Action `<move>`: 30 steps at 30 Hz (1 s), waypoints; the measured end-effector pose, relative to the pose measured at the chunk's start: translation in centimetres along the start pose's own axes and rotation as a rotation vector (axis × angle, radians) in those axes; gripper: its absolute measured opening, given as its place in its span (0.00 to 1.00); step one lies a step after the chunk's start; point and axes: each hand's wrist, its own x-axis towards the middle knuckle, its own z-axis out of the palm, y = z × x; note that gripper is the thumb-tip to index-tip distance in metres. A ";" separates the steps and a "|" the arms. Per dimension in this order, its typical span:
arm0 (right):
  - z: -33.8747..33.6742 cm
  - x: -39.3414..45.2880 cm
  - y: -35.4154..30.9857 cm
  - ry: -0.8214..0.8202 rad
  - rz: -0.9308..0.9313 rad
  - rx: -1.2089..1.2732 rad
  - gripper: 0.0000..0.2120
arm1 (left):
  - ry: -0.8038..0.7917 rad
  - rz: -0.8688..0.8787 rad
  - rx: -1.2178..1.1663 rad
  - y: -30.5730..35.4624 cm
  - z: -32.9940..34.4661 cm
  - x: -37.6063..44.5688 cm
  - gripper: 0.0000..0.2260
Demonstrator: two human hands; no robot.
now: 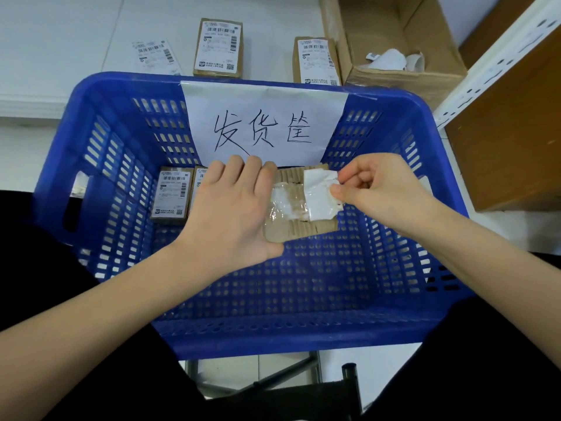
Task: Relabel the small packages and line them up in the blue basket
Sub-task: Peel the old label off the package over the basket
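Leaving most of the blue basket [100, 165] floor open, near and right. Blocking the far-left corner: two labelled packages [171, 194] lying side by side on the floor. Occupying the airspace above the middle: left hand [233, 208], right hand [382, 192] and the held package [300, 229]. Closing off the right side: cardboard box [394, 77] and shelf post [498, 59]. Crowding the surface beyond the far rim: two further packages [218, 47] and a loose label [154, 56].
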 end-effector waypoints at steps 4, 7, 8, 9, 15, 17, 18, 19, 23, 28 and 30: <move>0.0 0.2 -0.1 0.140 -0.075 -0.078 0.04 | 0.041 -0.033 -0.013 0.2 -0.2 0.6 0.34; 0.7 -0.3 -0.4 0.255 -0.138 -0.210 0.03 | 0.046 -0.027 -0.001 0.7 -0.4 0.8 0.33; 1.2 -0.5 -0.5 0.278 -0.153 -0.254 0.03 | 0.037 -0.024 0.002 0.9 -0.4 0.7 0.33; 1.6 -0.7 -0.6 0.295 -0.172 -0.296 0.03 | 0.026 -0.024 0.008 1.0 -0.4 0.7 0.33; 3.3 -0.1 -0.7 0.321 -0.351 -0.502 0.07 | -0.020 -0.065 0.074 0.7 -0.5 0.5 0.34; 3.6 0.0 -0.6 0.319 -0.405 -0.530 0.09 | -0.031 -0.074 0.079 0.6 -0.4 0.5 0.35; 3.6 0.0 -0.6 0.300 -0.413 -0.508 0.08 | -0.033 -0.079 0.081 0.6 -0.4 0.5 0.35; 3.5 0.0 -0.6 0.270 -0.399 -0.447 0.07 | -0.032 -0.081 0.082 0.5 -0.4 0.5 0.35; 2.9 0.3 -0.4 0.172 -0.225 -0.165 0.07 | 0.018 -0.077 0.079 0.2 -0.8 0.8 0.32; 3.9 -0.2 0.2 0.201 -0.291 -0.312 0.13 | 0.033 -0.064 0.080 0.5 -0.7 0.7 0.34; 4.0 -0.2 0.2 0.203 -0.312 -0.341 0.13 | 0.024 -0.067 0.071 0.5 -0.7 0.6 0.35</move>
